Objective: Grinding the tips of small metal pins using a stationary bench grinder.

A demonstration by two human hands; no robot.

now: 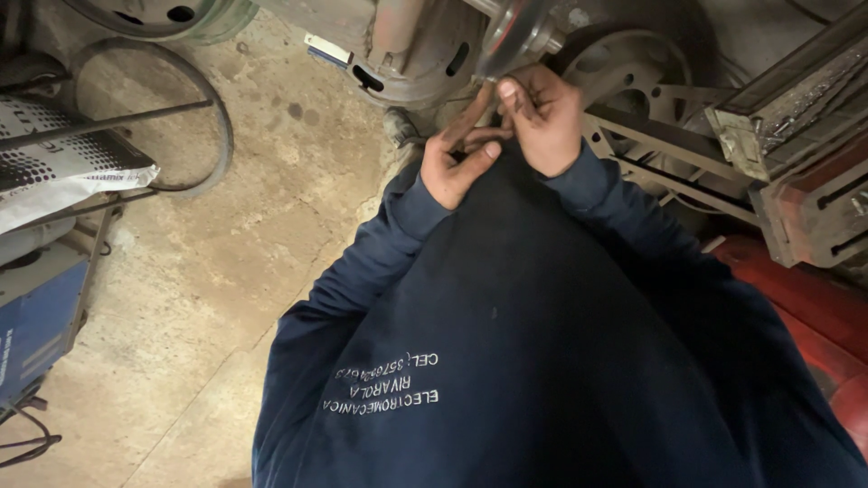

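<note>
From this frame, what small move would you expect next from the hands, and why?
Probably the right hand pinches or turns the round metal fitting a little further: its fingertips already touch the fitting's lower edge, while the left hand sits just below, fingers pointing up at the same spot.

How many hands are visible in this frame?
2. The left hand and the right hand are together at top centre, fingers meeting just below a clear plastic part. Whether they grip anything is unclear.

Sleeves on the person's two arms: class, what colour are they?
Dark navy blue sleeves, plain, clearest in the head view.
</note>
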